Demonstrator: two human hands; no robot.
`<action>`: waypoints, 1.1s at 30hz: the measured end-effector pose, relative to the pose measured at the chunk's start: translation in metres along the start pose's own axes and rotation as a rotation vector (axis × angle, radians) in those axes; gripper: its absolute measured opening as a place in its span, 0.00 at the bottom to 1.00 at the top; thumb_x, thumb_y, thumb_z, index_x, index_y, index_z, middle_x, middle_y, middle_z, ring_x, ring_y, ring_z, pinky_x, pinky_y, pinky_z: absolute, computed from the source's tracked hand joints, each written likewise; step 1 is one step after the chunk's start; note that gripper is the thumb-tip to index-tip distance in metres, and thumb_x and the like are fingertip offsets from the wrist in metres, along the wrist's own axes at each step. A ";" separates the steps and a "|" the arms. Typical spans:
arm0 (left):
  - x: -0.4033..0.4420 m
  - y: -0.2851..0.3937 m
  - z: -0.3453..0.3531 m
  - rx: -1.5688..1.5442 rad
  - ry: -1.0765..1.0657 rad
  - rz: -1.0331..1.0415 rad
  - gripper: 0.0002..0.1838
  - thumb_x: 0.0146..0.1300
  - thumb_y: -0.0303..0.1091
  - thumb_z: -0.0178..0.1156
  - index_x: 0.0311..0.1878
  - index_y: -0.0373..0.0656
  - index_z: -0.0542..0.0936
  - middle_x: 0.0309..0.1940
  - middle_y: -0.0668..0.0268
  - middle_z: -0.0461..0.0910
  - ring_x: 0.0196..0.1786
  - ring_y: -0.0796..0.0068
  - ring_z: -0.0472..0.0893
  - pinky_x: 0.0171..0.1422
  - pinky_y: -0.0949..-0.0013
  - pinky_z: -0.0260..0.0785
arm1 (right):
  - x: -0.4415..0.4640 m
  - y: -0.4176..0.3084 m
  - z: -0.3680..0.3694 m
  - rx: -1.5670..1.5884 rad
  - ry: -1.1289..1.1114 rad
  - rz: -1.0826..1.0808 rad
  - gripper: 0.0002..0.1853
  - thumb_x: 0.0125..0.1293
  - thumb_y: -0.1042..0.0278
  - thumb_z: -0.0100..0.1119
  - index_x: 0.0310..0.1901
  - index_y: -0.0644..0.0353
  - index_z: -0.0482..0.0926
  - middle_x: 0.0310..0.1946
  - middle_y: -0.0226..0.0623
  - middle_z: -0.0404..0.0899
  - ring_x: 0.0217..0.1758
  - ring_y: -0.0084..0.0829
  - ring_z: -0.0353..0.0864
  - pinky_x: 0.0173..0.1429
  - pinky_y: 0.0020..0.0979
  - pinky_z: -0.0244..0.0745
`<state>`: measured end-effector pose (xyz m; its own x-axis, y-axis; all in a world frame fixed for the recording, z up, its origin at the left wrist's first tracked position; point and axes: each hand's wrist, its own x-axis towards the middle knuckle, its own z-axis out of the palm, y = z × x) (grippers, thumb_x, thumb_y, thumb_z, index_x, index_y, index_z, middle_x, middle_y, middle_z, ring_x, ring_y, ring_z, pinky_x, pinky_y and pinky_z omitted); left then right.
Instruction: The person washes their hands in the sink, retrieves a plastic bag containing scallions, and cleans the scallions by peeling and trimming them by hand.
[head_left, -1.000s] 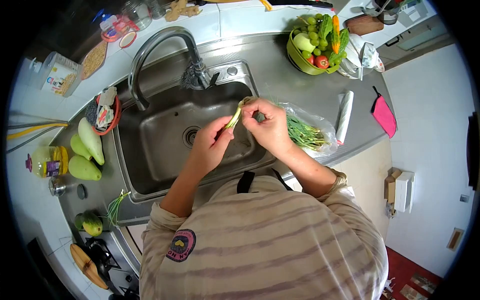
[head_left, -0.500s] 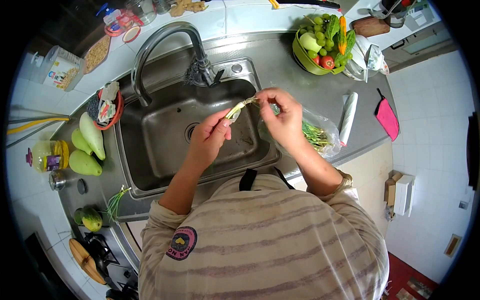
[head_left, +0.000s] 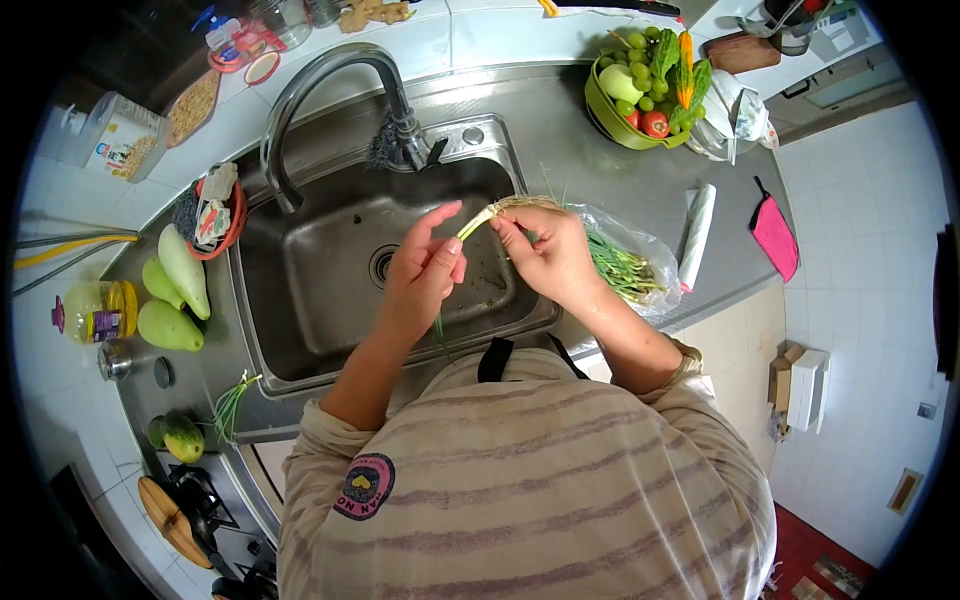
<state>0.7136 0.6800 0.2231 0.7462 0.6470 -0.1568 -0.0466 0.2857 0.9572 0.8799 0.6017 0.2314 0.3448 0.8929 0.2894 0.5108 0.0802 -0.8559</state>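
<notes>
Over the sink (head_left: 330, 270), a green onion (head_left: 474, 224) is held with its rooty white end up toward the right. My left hand (head_left: 425, 268) grips its stalk between thumb and fingers, the index finger raised; green leaves hang below that hand. At the root end, my right hand (head_left: 548, 250) pinches the roots between thumb and fingers. To the right of it, more green onions (head_left: 622, 268) lie in a clear plastic bag (head_left: 660, 262), partly hidden by the right hand. A small bunch of green onions (head_left: 232, 407) lies on the counter left of the sink.
A tall faucet (head_left: 275, 130) arches over the sink's left back. A green basket (head_left: 625, 130) of fruit and vegetables stands at the back right, near a plastic roll (head_left: 697, 237). Pale green gourds (head_left: 170, 326), an oil bottle (head_left: 100, 311) and a red basket (head_left: 238, 222) are at left.
Since half a second ago, my right hand has moved slightly left and down, closer to the white end. My left index finger has lifted. Earlier, the view shifted slightly.
</notes>
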 end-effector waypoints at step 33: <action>-0.006 -0.007 -0.026 0.162 0.059 -0.084 0.06 0.70 0.31 0.49 0.38 0.41 0.74 0.21 0.74 0.65 0.23 0.84 0.64 0.26 0.77 0.56 | 0.026 0.004 -0.028 -0.238 -0.132 -0.163 0.23 0.53 0.78 0.47 0.55 0.63 0.73 0.41 0.51 0.78 0.43 0.50 0.77 0.49 0.40 0.73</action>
<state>0.6919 0.6921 0.2109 0.7023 0.6675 -0.2475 0.1258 0.2259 0.9660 0.9130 0.6131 0.2474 0.1464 0.9278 0.3433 0.7265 0.1347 -0.6738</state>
